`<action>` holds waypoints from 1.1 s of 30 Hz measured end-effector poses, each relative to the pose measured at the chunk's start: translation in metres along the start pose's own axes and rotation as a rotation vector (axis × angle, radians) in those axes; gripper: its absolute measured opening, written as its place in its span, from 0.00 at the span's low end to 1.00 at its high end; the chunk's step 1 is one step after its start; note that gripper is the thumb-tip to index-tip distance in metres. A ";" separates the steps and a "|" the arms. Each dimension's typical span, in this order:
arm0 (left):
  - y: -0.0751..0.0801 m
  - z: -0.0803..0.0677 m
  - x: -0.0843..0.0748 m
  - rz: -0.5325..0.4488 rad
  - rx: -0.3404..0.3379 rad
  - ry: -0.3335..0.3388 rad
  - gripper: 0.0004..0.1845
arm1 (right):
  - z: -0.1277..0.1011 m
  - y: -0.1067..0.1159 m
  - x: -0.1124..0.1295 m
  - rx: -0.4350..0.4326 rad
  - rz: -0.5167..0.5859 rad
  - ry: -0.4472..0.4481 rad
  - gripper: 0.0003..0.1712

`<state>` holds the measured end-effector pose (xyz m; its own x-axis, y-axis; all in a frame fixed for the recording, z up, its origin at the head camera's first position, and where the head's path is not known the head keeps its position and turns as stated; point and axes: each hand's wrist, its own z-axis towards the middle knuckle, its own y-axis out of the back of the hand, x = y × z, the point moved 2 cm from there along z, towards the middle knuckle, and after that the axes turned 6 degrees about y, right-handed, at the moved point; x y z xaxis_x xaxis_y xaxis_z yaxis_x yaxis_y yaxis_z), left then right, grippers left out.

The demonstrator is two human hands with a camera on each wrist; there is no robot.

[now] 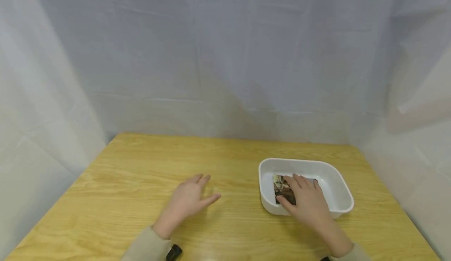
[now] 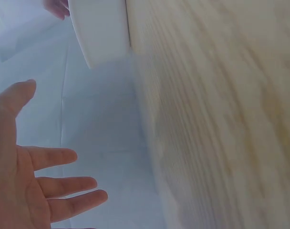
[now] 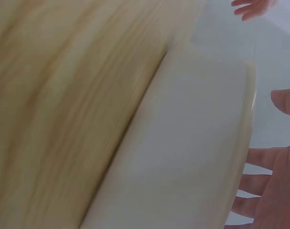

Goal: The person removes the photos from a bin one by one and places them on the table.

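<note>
A white rectangular tub [image 1: 339, 192] with rounded corners stands on the right part of the wooden table. In it lies a flat piece with a printed picture [image 1: 279, 184], dark and brown with a pale blue part; its kind cannot be told. My right hand [image 1: 309, 204] is over the tub with fingers spread, covering much of the picture. The tub's wall [image 3: 183, 143] hides the fingertips in the right wrist view, so contact cannot be told. To the left, my left hand [image 1: 186, 198] hovers above the table, palm down, fingers extended, holding nothing.
The light wooden table [image 1: 141, 175] spreads out left of the tub and in front of it. Pale sheeting [image 1: 225, 57] hangs behind the table and along both sides.
</note>
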<state>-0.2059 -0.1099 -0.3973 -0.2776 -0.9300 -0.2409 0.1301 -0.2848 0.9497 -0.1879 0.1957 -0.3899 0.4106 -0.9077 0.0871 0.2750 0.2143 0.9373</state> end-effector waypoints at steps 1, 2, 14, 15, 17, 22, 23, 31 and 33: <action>-0.001 0.001 -0.002 -0.001 0.001 -0.006 0.38 | -0.002 0.000 -0.003 -0.004 -0.004 -0.004 0.37; -0.002 0.002 -0.004 -0.006 0.000 -0.015 0.39 | -0.004 0.001 -0.007 -0.005 -0.010 -0.009 0.37; -0.007 0.024 -0.048 -0.027 0.039 -0.124 0.40 | -0.026 0.008 -0.063 0.048 -0.010 -0.119 0.45; -0.008 0.026 -0.053 -0.025 0.046 -0.128 0.40 | -0.028 0.008 -0.067 0.050 -0.007 -0.125 0.45; -0.009 0.031 -0.061 -0.027 0.054 -0.143 0.40 | -0.032 0.008 -0.075 0.061 0.000 -0.133 0.46; -0.012 0.042 -0.080 -0.042 0.062 -0.189 0.40 | -0.038 0.006 -0.089 0.096 0.029 -0.133 0.50; -0.012 0.045 -0.085 -0.048 0.067 -0.199 0.41 | -0.039 0.006 -0.091 0.103 0.037 -0.133 0.51; -0.024 0.076 -0.131 -0.142 0.149 -0.262 0.40 | -0.043 0.003 -0.101 0.107 0.112 -0.108 0.54; -0.031 0.085 -0.141 -0.164 0.168 -0.272 0.39 | -0.044 0.002 -0.101 0.091 0.105 -0.085 0.54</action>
<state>-0.2513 0.0499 -0.3753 -0.5277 -0.7729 -0.3525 -0.0891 -0.3623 0.9278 -0.1911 0.3038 -0.4116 0.3564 -0.9102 0.2110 0.1532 0.2797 0.9478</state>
